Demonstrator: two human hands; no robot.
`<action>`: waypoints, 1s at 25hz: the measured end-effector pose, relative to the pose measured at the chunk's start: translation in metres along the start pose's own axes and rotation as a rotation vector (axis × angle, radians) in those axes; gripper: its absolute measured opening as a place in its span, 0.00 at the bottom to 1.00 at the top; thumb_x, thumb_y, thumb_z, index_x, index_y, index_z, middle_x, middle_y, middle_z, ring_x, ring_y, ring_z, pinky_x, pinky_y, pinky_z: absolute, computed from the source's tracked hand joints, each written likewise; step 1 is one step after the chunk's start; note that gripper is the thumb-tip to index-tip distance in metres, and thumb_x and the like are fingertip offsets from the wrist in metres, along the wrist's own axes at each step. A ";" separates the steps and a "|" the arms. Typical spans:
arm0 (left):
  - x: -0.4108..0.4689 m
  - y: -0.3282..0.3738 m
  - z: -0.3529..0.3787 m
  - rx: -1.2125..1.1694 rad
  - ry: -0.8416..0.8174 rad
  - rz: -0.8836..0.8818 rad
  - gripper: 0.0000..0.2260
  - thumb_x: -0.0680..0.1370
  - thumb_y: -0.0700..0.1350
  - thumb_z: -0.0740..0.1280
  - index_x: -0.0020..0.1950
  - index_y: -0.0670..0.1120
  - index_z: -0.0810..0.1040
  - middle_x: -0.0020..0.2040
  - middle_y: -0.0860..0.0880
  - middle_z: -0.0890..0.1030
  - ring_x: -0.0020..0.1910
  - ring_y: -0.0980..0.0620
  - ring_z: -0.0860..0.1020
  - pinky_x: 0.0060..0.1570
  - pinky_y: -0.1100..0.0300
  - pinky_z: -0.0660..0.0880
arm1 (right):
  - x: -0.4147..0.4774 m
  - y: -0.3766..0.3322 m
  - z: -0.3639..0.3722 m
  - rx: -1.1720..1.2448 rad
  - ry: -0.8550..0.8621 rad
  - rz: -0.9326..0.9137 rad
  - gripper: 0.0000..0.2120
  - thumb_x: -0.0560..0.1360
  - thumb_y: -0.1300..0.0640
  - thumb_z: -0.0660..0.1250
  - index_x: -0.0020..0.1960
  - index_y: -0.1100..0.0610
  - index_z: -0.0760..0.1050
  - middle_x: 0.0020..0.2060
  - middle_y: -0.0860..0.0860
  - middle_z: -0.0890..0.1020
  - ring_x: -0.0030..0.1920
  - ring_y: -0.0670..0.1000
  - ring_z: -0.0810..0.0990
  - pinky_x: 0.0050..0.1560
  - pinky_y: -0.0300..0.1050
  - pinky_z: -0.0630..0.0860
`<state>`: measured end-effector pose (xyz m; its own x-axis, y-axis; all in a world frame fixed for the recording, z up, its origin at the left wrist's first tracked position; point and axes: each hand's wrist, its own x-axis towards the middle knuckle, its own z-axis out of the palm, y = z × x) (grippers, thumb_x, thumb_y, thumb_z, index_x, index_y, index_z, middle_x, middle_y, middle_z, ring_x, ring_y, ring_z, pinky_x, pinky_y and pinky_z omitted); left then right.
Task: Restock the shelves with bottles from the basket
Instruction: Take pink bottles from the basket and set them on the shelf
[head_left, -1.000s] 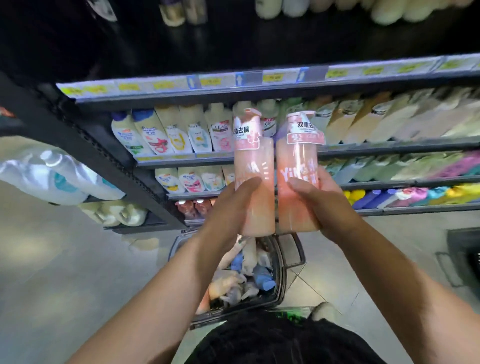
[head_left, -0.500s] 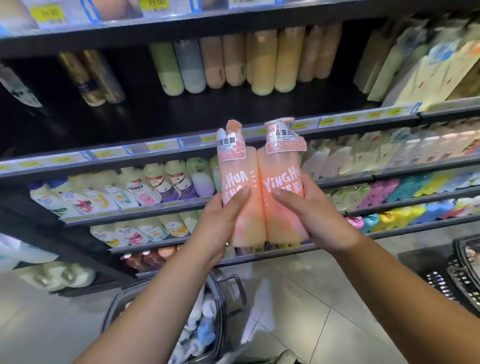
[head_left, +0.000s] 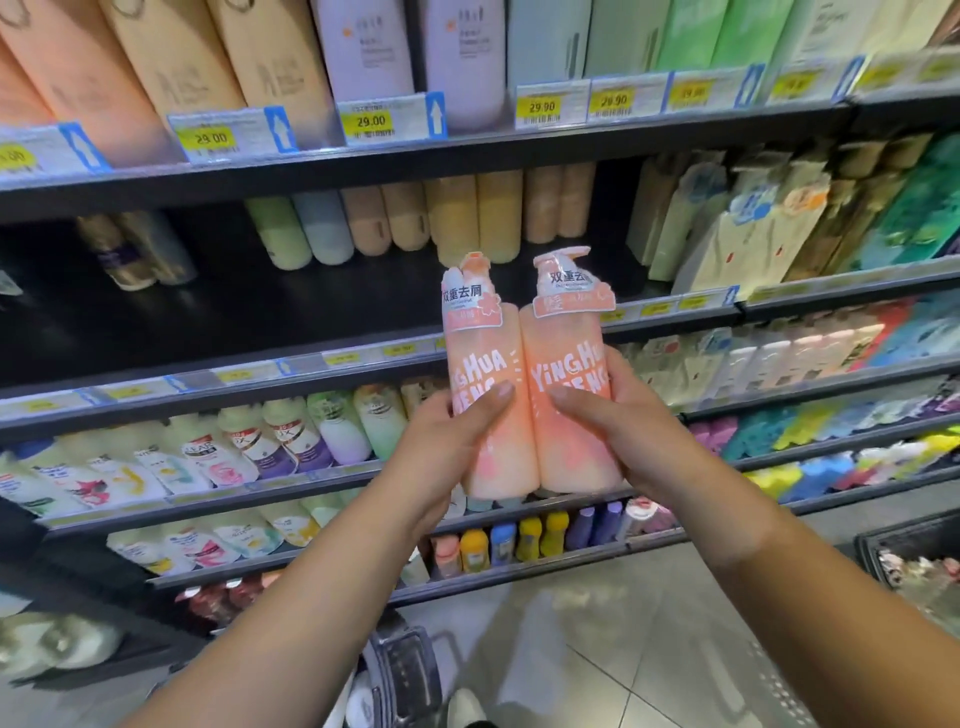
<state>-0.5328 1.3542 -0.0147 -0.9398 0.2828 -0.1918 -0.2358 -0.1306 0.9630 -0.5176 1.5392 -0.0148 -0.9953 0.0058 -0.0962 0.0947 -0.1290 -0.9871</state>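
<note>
Two peach-pink pump bottles stand upright side by side in front of the shelves, touching each other. My left hand (head_left: 447, 447) grips the left bottle (head_left: 488, 374) around its lower half. My right hand (head_left: 618, 431) grips the right bottle (head_left: 566, 364) the same way. Both bottles are level with the dark shelf (head_left: 270, 312) that has a wide bare stretch on its left and middle. The basket (head_left: 405, 670) shows only as a dark rim and handle at the bottom, between my forearms.
Tall pastel bottles (head_left: 363, 47) fill the top shelf above price tags (head_left: 371, 122). Rows of smaller bottles (head_left: 291, 436) crowd the lower shelves. A second dark basket (head_left: 914, 561) sits at the right edge on the tiled floor (head_left: 649, 649).
Both hands have lifted the two bottles upward from above the basket to the height of the dark shelf. My view has tilted up, so the basket has dropped to the bottom edge.
</note>
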 end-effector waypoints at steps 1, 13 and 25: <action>0.007 0.001 0.005 -0.002 -0.005 0.001 0.23 0.69 0.54 0.71 0.60 0.45 0.78 0.53 0.45 0.85 0.50 0.48 0.85 0.47 0.51 0.82 | 0.006 -0.004 -0.007 -0.033 0.001 -0.004 0.39 0.60 0.47 0.78 0.68 0.48 0.67 0.59 0.50 0.81 0.58 0.53 0.82 0.58 0.59 0.78; 0.136 0.025 0.044 -0.181 0.070 -0.067 0.13 0.73 0.52 0.71 0.53 0.46 0.79 0.45 0.48 0.86 0.46 0.49 0.84 0.50 0.50 0.81 | 0.125 -0.055 -0.082 -0.264 0.015 -0.044 0.34 0.65 0.56 0.77 0.68 0.51 0.68 0.56 0.51 0.82 0.54 0.49 0.82 0.51 0.47 0.79; 0.199 0.037 0.032 -0.254 0.131 -0.129 0.15 0.74 0.54 0.70 0.55 0.46 0.78 0.44 0.50 0.87 0.45 0.52 0.85 0.47 0.51 0.80 | 0.222 -0.071 -0.092 -1.039 0.105 -0.066 0.18 0.65 0.47 0.78 0.35 0.56 0.72 0.30 0.48 0.74 0.31 0.47 0.73 0.33 0.42 0.69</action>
<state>-0.7203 1.4355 -0.0111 -0.9182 0.1900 -0.3476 -0.3937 -0.3393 0.8543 -0.7440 1.6409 0.0225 -0.9972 0.0744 0.0004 0.0587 0.7902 -0.6100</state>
